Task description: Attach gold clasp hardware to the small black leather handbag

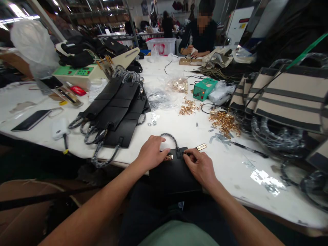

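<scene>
head view: both hands (176,159) pressed on black handbag (174,176), fingers pinching its gold clasp (168,157).

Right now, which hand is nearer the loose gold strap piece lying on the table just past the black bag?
Right. The right hand sits on the black bag just below the gold strap piece; the left hand rests farther left, across the bag's clasp.

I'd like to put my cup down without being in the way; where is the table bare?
Bare white table lies left of the stack of black bags, near the phone. Another patch sits right of the right hand, below the gold fittings. The centre is crowded; striped bags fill the right.
</scene>
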